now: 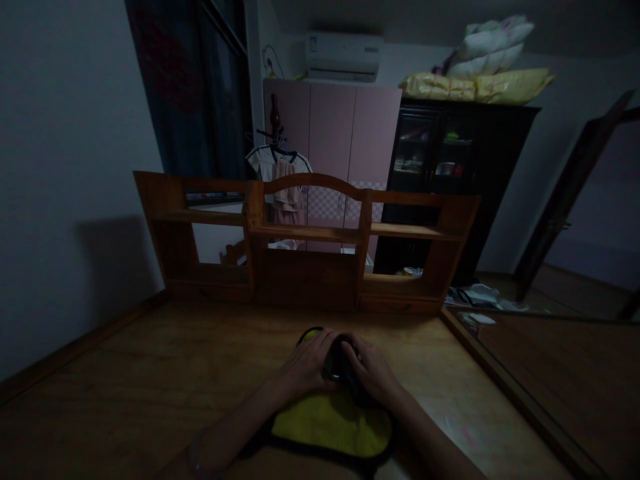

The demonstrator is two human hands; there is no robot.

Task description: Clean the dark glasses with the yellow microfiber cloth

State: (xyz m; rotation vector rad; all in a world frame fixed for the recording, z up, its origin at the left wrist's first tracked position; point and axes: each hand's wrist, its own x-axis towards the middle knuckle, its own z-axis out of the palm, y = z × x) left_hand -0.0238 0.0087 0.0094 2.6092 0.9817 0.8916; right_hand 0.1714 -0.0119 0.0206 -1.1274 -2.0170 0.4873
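A yellow cloth piece with black edging (335, 427), perhaps a pouch, lies on the wooden desktop beneath my hands. My left hand (310, 363) curls its fingers round the left side of a small dark object with a shiny curved edge (334, 365). From the other side my right hand (370, 367) grips the same object, its thumb over the top. Dim light and the fingers hide most of it, so I cannot tell its kind. Another bit of yellow with a black rim shows behind my left fingers.
A wooden shelf unit (307, 280) with several compartments stands along the desktop's far edge (200, 333). The wall (75, 200) closes off the left. At the right runs a raised wooden edge (505, 380), with another brown surface (575, 353) beyond. Wardrobes stand behind.
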